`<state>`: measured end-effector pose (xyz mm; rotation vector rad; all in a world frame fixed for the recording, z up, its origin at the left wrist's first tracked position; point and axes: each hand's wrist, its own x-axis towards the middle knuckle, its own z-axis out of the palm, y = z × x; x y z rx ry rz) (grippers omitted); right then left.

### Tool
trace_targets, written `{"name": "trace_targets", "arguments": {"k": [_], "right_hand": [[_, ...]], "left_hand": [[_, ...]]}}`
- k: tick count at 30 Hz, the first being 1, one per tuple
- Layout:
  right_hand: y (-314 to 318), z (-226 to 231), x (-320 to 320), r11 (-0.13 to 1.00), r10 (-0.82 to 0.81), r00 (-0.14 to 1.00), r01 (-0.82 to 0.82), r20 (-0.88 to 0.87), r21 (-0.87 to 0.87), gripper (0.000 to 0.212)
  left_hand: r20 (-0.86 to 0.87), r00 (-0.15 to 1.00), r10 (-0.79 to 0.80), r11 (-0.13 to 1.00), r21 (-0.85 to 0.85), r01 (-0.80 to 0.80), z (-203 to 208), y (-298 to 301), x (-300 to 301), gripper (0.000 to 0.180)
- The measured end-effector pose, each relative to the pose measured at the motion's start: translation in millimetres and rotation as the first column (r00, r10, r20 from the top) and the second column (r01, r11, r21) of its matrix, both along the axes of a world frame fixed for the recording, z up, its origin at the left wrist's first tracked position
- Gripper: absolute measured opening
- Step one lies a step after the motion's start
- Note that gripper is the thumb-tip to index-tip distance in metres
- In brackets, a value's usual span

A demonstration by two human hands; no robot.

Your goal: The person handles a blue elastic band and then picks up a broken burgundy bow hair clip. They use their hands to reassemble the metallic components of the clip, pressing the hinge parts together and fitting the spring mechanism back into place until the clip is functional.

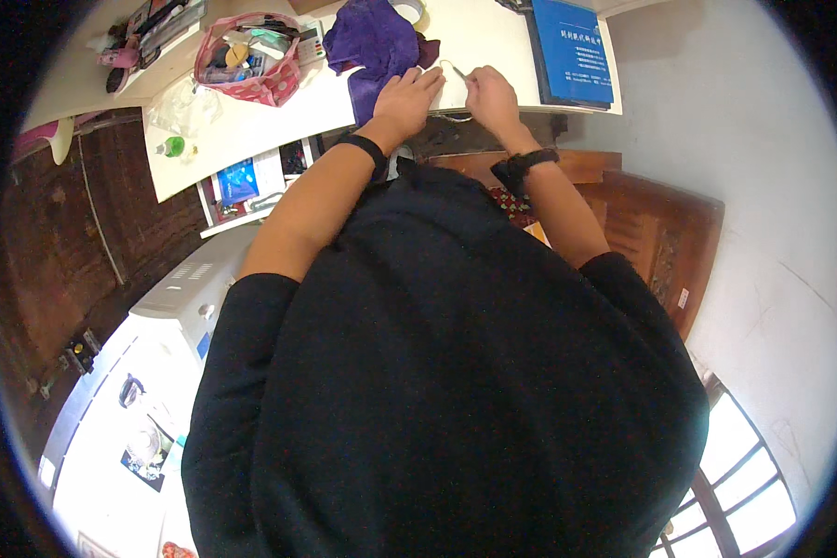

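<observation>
My left hand [407,100] lies flat, fingers stretched out, at the edge of a crumpled purple cloth [377,42] on a white desk [293,130]. Its fingertips reach past the cloth toward the desk surface. To its right, my right hand [493,97] is closed in a pinch around a thin, dark stick-like tool [458,73], whose exact kind is too small to make out. The tool slants up and left toward a faint yellowish curved mark or strand by its tip. A dark red cloth piece [428,51] shows beside the purple cloth.
A pink polka-dot pouch [251,88] full of small items stands left, near a clear plastic bag [186,110] and a green-capped bottle [173,146]. A tape roll [407,11] sits behind the cloth. At right lies a blue folder [575,56]. An open drawer [242,219] juts out below the desk.
</observation>
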<state>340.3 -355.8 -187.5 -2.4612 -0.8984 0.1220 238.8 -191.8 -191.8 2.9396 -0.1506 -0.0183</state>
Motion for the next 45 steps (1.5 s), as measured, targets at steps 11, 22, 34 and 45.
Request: {"name": "trace_targets", "arguments": {"k": [11, 22, 34, 45], "right_hand": [[-2.4, -8.8, 19.0, 0.975, 0.096, 0.990, -0.072, 0.107, -0.211, 0.008], [5.6, -3.3, 24.4, 0.986, 0.130, 0.985, -0.116, 0.116, -0.119, 0.007], [-37.0, 3.3, 48.7, 0.949, 0.207, 0.976, -0.183, 0.070, -0.256, 0.009], [-5.6, 2.4, 38.4, 0.990, 0.108, 0.994, -0.108, -0.011, -0.086, 0.012]], "left_hand": [[-0.048, 0.999, 0.006, 1.000, -0.002, -0.006, 3.0, 1.0, 0.7, 0.057], [-0.023, 1.000, 0.001, 1.000, 0.017, -0.001, 1.7, 1.7, -1.9, 0.056], [-0.041, 0.999, 0.009, 1.000, -0.004, -0.009, 1.1, 0.8, -0.8, 0.055], [-0.043, 0.999, -0.009, 1.000, 0.000, 0.009, 7.1, 1.9, -2.7, 0.061]]}}
